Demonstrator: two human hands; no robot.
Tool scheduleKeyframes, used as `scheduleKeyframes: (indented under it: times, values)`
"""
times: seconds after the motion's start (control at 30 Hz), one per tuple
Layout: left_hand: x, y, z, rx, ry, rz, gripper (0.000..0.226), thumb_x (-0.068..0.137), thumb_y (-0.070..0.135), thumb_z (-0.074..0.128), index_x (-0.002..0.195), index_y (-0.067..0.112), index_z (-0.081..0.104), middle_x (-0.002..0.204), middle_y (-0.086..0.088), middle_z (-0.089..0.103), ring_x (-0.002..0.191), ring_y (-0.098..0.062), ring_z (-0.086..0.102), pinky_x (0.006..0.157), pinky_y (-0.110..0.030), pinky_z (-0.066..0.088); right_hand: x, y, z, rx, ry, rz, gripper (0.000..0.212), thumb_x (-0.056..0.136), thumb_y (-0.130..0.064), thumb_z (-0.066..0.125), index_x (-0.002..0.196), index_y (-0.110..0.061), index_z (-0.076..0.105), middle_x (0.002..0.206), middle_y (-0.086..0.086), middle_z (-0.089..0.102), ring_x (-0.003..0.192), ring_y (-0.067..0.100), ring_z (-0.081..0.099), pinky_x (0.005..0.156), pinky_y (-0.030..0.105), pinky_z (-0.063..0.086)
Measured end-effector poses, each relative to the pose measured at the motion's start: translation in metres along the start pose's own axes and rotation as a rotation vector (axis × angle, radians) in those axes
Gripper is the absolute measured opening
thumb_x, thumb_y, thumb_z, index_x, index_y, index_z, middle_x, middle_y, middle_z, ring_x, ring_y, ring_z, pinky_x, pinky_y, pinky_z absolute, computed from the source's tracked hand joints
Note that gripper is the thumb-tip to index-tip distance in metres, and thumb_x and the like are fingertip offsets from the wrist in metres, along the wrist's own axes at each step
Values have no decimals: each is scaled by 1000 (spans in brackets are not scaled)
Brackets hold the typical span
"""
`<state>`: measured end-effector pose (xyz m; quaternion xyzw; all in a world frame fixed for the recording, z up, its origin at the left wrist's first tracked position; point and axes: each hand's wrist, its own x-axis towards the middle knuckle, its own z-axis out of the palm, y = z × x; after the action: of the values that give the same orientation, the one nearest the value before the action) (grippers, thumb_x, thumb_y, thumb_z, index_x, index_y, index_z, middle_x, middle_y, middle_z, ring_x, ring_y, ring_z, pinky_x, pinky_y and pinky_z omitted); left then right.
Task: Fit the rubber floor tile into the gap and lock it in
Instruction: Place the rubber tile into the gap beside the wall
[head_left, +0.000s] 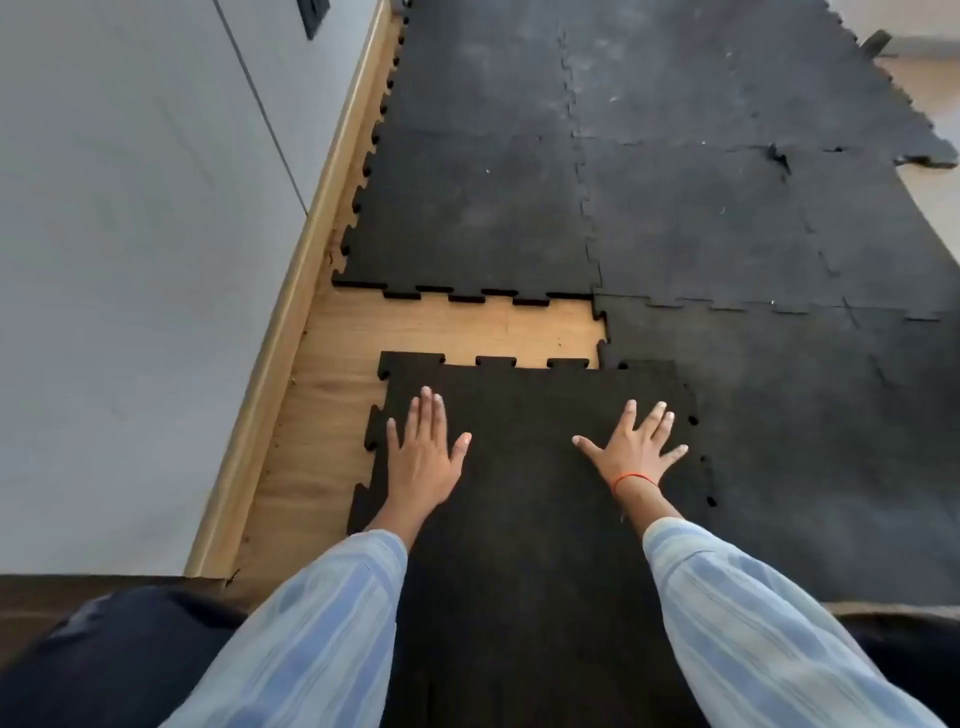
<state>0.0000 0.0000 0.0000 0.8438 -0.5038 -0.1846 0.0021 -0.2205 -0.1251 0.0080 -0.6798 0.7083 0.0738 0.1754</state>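
Nearest the camera, two striped sleeves (291, 634) are reaching forward over the loose rubber tile (535, 467); the left hand (423, 457) and the right hand (636, 452) are both lying flat on it, fingers (657, 418) spread and extended, gripping nothing (an orange thread (634, 479) is circling the right wrist). The tile, a matte, finely grained black slab with jigsaw tabs, is resting directly beneath the palms, its right edge overlapping the laid mat (727, 234); the left hand is sitting nearer the free left edge. Just ahead of the fingertips, the tile's leading tabs are pointing at the gap (467, 332), a strip of bare wood-grain floor; the toothed edge beyond it is waiting, so the coming move is likely calling for a forward slide and a leftward correction. At far left, a wooden skirting (322, 208) is bordering a grey wall (130, 260).
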Motion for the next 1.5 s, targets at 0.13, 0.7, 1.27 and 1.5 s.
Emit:
scheduleKeyframes:
  times: [0.13,0.7,1.27,1.5]
  values:
    - [10,-5,17,-134,-115,-402,89,93,64,21,150,4,-11,154,-26,-19,144,-38,-13,115,-53,1,2,23,12,65,-50,217,132,55,-87,54,150,-12,0,157,24,-7,145,39,-10,111,64,4]
    - [18,2,19,-243,1,-774,119,73,73,58,146,-7,10,144,-29,28,128,-41,36,108,-47,33,13,56,-1,128,-39,382,146,30,-96,54,143,-9,23,144,24,30,131,41,30,107,51,28]
    - [44,-37,-10,-460,40,-863,113,52,63,82,132,2,31,134,-25,42,120,-41,44,100,-47,36,29,45,-33,580,42,497,88,61,-68,72,127,-16,46,138,22,35,128,38,31,107,45,28]
    - [77,-74,-41,-495,131,-811,123,54,65,80,144,4,23,145,-22,35,131,-41,38,103,-51,35,60,0,-54,646,0,305,79,71,-54,73,134,-16,43,142,22,32,134,38,24,107,47,31]
